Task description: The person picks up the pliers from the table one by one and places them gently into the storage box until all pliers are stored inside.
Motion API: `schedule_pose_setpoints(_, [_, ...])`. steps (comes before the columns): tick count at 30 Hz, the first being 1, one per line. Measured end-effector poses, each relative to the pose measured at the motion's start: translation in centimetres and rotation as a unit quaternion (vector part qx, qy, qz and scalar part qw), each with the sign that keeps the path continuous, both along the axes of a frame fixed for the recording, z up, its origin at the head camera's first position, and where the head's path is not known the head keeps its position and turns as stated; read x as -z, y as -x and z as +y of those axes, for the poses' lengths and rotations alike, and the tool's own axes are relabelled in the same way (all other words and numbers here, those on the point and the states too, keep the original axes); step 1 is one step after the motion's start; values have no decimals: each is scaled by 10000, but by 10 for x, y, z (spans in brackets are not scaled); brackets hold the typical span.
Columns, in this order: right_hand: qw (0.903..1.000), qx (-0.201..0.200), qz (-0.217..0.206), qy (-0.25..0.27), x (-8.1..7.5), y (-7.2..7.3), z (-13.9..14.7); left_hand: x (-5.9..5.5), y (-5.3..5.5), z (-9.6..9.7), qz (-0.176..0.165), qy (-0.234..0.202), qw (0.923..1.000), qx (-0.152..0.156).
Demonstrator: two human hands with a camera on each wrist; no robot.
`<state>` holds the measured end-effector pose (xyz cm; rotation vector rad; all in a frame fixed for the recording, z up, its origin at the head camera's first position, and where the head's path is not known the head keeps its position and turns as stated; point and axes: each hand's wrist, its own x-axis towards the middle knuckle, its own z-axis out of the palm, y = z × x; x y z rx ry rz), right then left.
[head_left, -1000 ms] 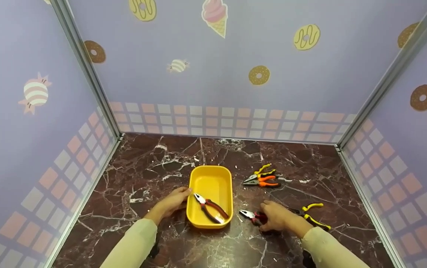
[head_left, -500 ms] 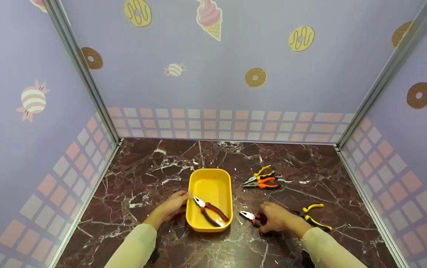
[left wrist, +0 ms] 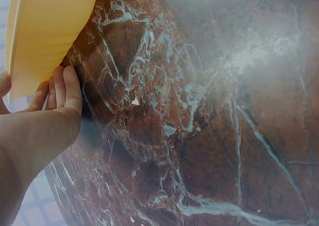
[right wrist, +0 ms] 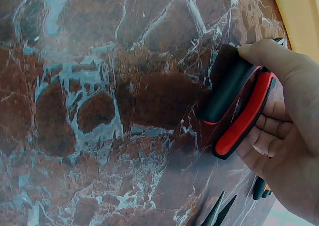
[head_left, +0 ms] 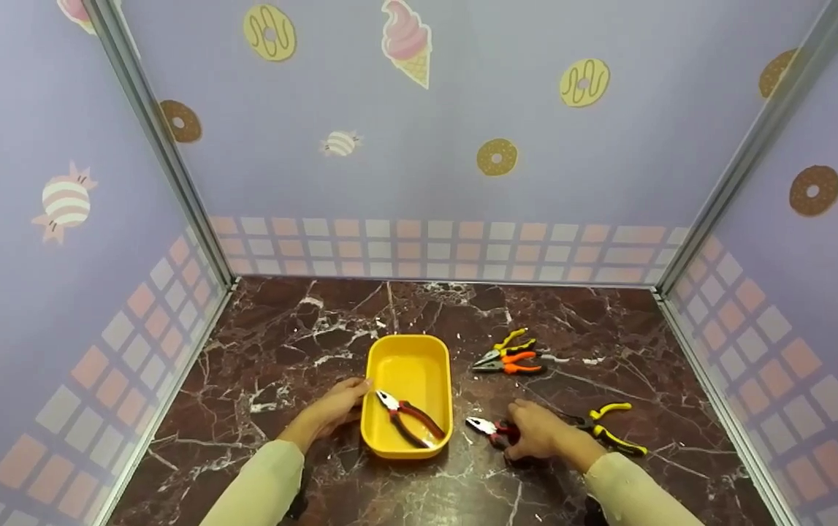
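A yellow plastic box (head_left: 409, 351) stands on the dark marbled surface, and a pair of red-and-black pliers (head_left: 419, 418) lies inside it. My left hand (head_left: 334, 410) holds the box's left side. In the left wrist view the thumb is at the rim of the box (left wrist: 50, 32) and the other fingers lie along the outer wall. To the right of the box, my right hand (head_left: 535, 431) grips a second pair of red-and-black pliers (head_left: 486, 426) low over the surface. The right wrist view shows thumb and fingers around its handles (right wrist: 244, 114), jaws towards the box.
Behind the right hand lie pliers with orange handles (head_left: 524, 363) beside pliers with yellow handles (head_left: 512, 340). Another yellow-and-black pair (head_left: 608, 431) lies right of the right wrist. Patterned purple panels (head_left: 419, 183) wall in the back and both sides.
The head view has tilted up slightly, so everything sits a little lower in it. Both hands keep their places at the box and the pliers.
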<state>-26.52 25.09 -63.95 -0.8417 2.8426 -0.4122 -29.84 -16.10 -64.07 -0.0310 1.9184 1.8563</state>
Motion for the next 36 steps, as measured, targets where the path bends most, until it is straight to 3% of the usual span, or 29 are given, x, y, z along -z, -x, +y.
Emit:
schedule_pose_setpoints(7, [9997, 121, -205, 49, 0, 1, 4, 0, 1, 3, 14, 112, 9999, 19])
schedule_pose_setpoints(18, [9982, 258, -507, 184, 1, 0, 5, 3, -1, 3, 143, -61, 9997, 173])
schedule_pose_setpoints(32, [9986, 193, -371, 320, 0, 0, 1, -2, -1, 1, 148, 74, 9999, -2])
schedule_pose_setpoints(36, [9982, 311, -410, 316, 1, -2, 0, -2, -3, 0, 231, 10, 9997, 99])
